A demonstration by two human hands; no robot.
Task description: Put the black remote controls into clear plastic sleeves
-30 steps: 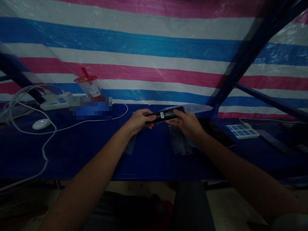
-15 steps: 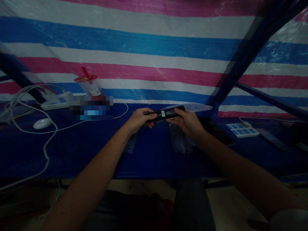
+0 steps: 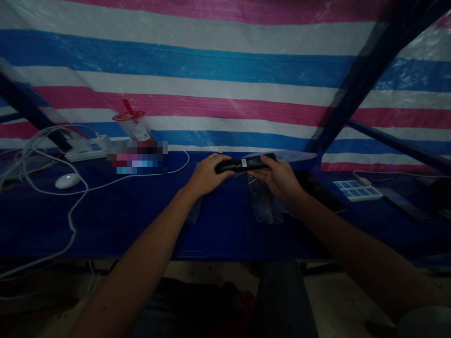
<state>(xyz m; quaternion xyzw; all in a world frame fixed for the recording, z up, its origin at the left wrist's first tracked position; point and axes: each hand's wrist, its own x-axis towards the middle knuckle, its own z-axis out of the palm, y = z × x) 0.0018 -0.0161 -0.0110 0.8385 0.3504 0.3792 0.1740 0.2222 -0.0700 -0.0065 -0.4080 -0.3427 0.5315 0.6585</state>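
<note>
A long black device (image 3: 244,163) with a small white label is held level over the blue table (image 3: 141,211), one end in each hand. My left hand (image 3: 206,176) grips its left end from above. My right hand (image 3: 278,178) pinches its right end with the thumb on top. Clear plastic bags (image 3: 264,204) lie on the table just below my right hand, and another clear bag (image 3: 193,211) shows under my left wrist.
At the back left stand a plastic cup with a red lid and straw (image 3: 132,123), a white power strip (image 3: 86,146), a white mouse (image 3: 66,180) and loose white cables (image 3: 73,211). A white keypad-like panel (image 3: 357,190) lies right. A dark diagonal frame bar (image 3: 359,80) rises right.
My left hand has shifted to cover the device's left end from above, and the device has moved slightly up and away. The view has drifted a little.
</note>
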